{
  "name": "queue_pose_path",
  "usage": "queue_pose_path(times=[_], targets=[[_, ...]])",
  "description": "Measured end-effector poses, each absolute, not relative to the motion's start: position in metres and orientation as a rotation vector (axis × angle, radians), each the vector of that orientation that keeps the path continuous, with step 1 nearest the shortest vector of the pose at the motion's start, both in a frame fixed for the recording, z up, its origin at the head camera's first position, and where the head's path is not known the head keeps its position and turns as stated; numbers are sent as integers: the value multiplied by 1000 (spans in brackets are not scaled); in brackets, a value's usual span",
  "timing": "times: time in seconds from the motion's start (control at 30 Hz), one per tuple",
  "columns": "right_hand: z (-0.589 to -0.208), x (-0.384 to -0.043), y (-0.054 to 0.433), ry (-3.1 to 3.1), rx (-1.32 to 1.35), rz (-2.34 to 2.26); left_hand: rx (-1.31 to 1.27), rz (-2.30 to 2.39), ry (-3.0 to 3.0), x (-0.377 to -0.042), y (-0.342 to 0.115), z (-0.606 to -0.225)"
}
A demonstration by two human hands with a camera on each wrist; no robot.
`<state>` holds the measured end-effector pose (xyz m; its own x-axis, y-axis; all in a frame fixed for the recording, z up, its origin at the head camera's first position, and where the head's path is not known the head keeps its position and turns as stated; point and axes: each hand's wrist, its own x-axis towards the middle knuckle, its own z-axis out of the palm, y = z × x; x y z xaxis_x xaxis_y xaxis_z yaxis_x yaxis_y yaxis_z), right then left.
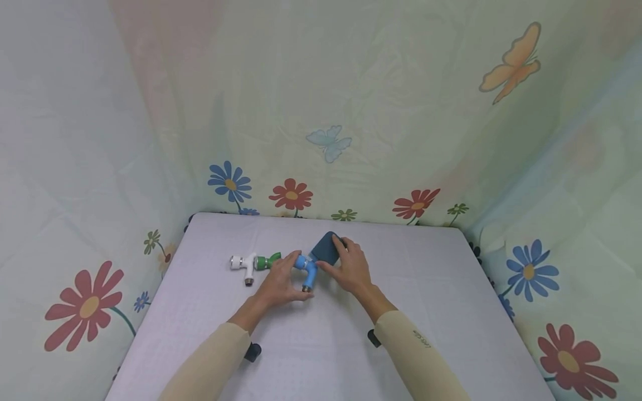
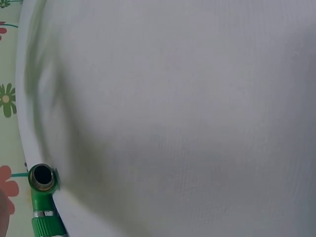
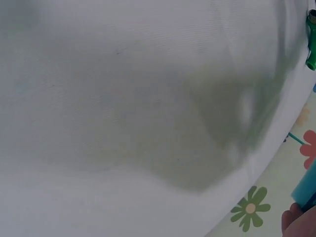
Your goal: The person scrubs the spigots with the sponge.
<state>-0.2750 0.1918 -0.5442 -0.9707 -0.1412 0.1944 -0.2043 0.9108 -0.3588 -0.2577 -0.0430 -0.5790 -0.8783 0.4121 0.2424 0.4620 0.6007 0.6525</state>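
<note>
My left hand (image 1: 282,280) grips a blue tap (image 1: 310,271), fingers at its top and thumb by its threaded end. In my right hand (image 1: 353,268) is a flat, dark blue sponge-like pad (image 1: 326,248), pinched between thumb and fingers, close beside the blue tap. The right wrist view shows the pad's light blue side (image 3: 306,186) above my fingertips (image 3: 291,217). Left of the blue tap lies a green tap (image 1: 261,263), partly hidden behind my left hand. A white tap (image 1: 248,265) lies at the left end of the row.
A white cloth covers the table (image 1: 426,278). A flower-printed curtain (image 1: 376,167) rises behind the table's back edge and along both sides. Black wrist straps (image 1: 253,352) show by both sleeves.
</note>
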Motion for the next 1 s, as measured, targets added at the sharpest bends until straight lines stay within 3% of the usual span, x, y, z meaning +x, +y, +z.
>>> queue_pose_path(times=[0.57, 1.0], targets=[[-551, -262, 197, -2756, 608, 609, -750, -1151, -2777, -263, -55, -570], [-544, -257, 183, -2745, 721, 511, -816, -1080, -2765, -269, -62, -565]])
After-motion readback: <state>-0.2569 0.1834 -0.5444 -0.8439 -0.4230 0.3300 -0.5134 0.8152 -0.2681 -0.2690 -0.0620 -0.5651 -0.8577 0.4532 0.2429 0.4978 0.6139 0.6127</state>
